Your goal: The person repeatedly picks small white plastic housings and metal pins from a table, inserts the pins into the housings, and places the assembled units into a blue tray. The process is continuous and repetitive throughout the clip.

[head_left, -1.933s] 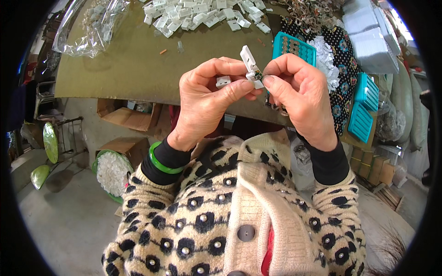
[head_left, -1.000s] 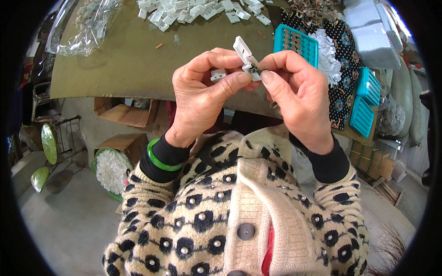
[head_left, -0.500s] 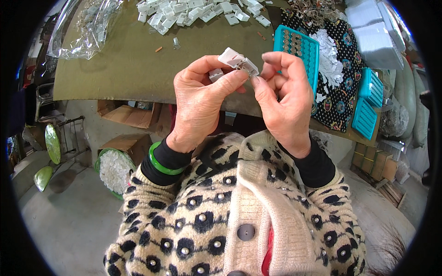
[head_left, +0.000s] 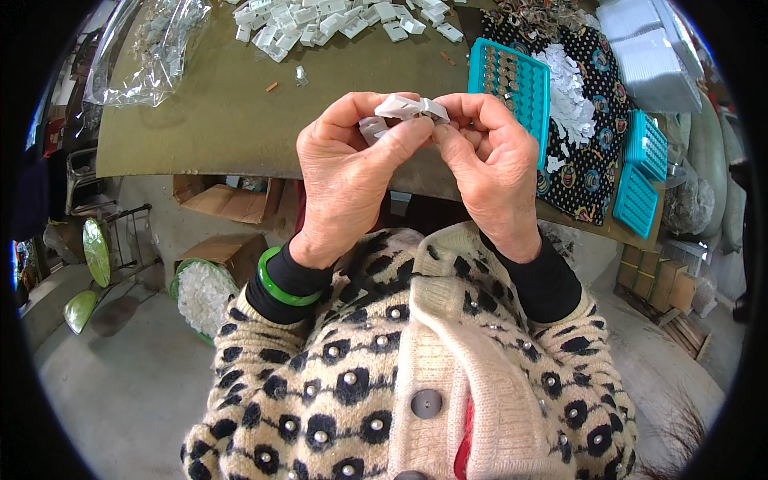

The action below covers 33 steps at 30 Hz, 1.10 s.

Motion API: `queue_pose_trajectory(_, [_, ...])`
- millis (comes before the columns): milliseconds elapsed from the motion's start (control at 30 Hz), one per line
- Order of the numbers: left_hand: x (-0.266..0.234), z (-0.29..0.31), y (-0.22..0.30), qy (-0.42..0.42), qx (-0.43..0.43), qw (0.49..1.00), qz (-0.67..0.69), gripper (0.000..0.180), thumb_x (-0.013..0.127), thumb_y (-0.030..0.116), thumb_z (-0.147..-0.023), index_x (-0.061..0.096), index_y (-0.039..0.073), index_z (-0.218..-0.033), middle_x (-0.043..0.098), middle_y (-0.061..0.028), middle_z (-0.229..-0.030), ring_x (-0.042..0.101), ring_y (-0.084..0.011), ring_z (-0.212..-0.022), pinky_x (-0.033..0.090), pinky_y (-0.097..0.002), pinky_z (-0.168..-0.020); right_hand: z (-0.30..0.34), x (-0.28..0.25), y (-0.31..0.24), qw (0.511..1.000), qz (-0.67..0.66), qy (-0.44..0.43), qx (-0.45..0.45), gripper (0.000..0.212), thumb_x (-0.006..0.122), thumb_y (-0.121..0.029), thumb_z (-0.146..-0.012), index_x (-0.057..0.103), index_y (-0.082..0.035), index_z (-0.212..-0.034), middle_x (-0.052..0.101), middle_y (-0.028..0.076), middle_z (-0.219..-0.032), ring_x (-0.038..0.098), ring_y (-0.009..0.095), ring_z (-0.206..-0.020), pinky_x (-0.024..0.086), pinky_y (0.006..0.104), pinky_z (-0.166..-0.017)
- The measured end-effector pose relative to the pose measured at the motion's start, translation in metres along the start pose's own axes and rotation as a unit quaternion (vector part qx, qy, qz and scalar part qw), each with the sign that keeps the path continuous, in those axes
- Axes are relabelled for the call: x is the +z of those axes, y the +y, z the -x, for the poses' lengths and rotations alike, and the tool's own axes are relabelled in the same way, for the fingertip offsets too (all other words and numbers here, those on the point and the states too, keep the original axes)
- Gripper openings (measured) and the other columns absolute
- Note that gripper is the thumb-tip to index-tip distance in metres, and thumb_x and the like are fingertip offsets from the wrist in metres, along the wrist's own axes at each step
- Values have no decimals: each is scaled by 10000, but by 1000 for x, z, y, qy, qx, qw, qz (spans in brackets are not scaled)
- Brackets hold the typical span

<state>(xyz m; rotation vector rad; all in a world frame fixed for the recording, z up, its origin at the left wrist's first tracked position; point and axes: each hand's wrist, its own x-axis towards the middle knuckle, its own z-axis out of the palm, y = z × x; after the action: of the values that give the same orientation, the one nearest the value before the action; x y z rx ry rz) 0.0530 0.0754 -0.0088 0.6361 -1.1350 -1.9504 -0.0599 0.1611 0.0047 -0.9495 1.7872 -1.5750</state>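
Note:
Above the table's near edge, both my hands meet on a small white plastic case (head_left: 398,107) with a hinged flap. My left hand (head_left: 346,164) pinches it between thumb and fingers, and another white piece (head_left: 373,128) is tucked inside that palm. My right hand (head_left: 490,172) closes on the case's right end with thumb and forefinger. The fingertips hide whatever sits inside the case. Farther back on the table lies a heap of similar white plastic cases (head_left: 332,18). To the right of my right hand stands a teal tray (head_left: 529,100) with rows of small round metallic parts (head_left: 502,72).
White paper slips (head_left: 568,100) lie on a dark patterned cloth (head_left: 592,192) at the right. More teal trays (head_left: 638,200) sit beyond it. A clear plastic bag (head_left: 144,60) rests at the far left. Below the table are cardboard boxes (head_left: 232,202) and a green basket of white pieces (head_left: 204,298).
My right fingers have closed in from apart onto the white case. The case has tilted flatter, and its flap looks folded lower. The view has shifted slightly.

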Motion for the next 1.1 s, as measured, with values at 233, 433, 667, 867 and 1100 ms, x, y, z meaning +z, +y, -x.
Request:
queue_pose_trajectory(233, [0, 1, -4, 27, 39, 999, -12, 123, 724, -8, -846, 661, -32, -948, 701, -74, -886, 663, -115, -762, 543, -233, -687, 12, 4, -4, 993, 102, 28, -45, 49, 635, 22, -907, 603, 11, -942, 602, -33, -773, 488, 7, -647, 367, 169, -531])
queue_pose_trajectory(433, [-6, 3, -9, 40, 270, 914, -300, 153, 751, -24, -796, 648, -6, -907, 686, -83, -828, 642, -117, -716, 507, -248, -607, 8, 10, 0, 934, 234, 81, -259, 84, 631, 44, -855, 564, -6, -857, 557, 39, -792, 490, 67, -600, 376, 212, -499])
queue_pose_trajectory(667, [-9, 9, -2, 48, 234, 917, -320, 135, 750, -3, -788, 649, 6, -878, 653, -69, -799, 611, -133, -654, 471, -247, -559, 2, 16, 8, 873, 299, 104, -372, 99, 626, 27, -866, 555, -17, -920, 570, 101, -828, 548, 236, -619, 452, 318, -546])
queue_pose_trajectory(867, [-17, 6, 11, -8, -108, 980, 167, 190, 693, 54, -890, 629, -15, -1054, 666, -59, -853, 600, -106, -648, 479, -238, -539, 9, 20, 4, 891, 297, 87, -331, 89, 628, -1, -887, 557, -25, -936, 562, 94, -806, 557, 225, -630, 453, 314, -559])
queue_pose_trajectory(1100, [-17, 6, 14, -3, -116, 976, 186, 266, 675, 61, -907, 599, -27, -1147, 672, -81, -885, 651, -138, -722, 508, -245, -553, 19, 19, -11, 999, 2, -4, -41, 90, 597, -20, -934, 525, -8, -987, 570, 29, -851, 497, 44, -634, 400, 211, -539])
